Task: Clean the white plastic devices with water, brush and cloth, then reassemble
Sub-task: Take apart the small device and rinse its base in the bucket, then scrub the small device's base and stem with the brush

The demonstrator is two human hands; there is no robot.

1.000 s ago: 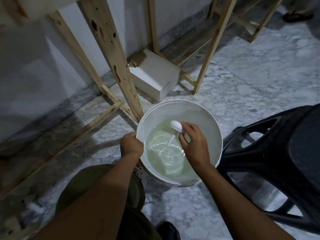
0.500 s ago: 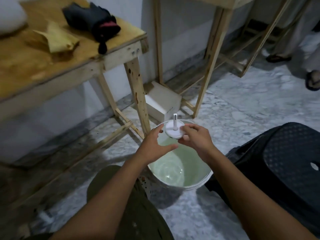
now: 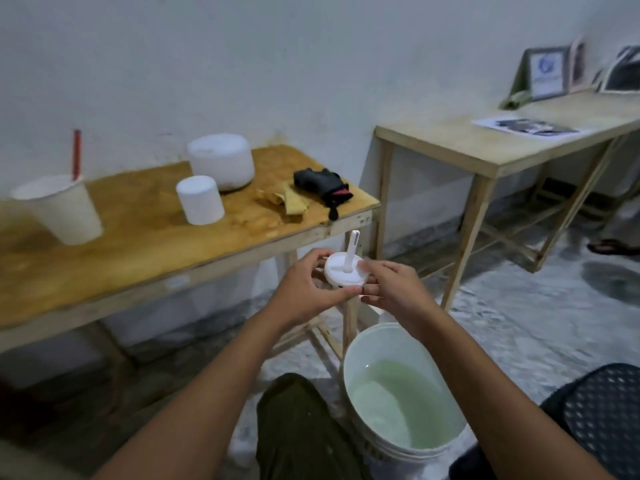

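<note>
Both hands hold the white disc part (image 3: 344, 273) at the centre of the frame, its thin stem standing upright. The left hand (image 3: 301, 292) curls its fingers round the near and left rim, and the right hand (image 3: 398, 289) pinches the right rim. The part hangs in the air above and beyond the bucket (image 3: 374, 328) of greenish water at the lower right, just in front of the worktop (image 3: 138, 244) edge.

The plastic is smooth and probably wet, so the likeliest fault is the rim sliding out of the fingers. It is not straight over the bucket, so a drop would probably end on the stone floor, where the stem looks thin enough to snap. The stem also stands close to the worktop edge and could catch it if lifted carelessly.

The small white cylinder (image 3: 200, 199) and the larger white cylinder (image 3: 221, 161) stand left of centre, near the yellow cloth (image 3: 287, 202). Reaching for the cloth would leave a one-handed pinch on the disc, and a hasty reach could topple the small cylinder
</note>
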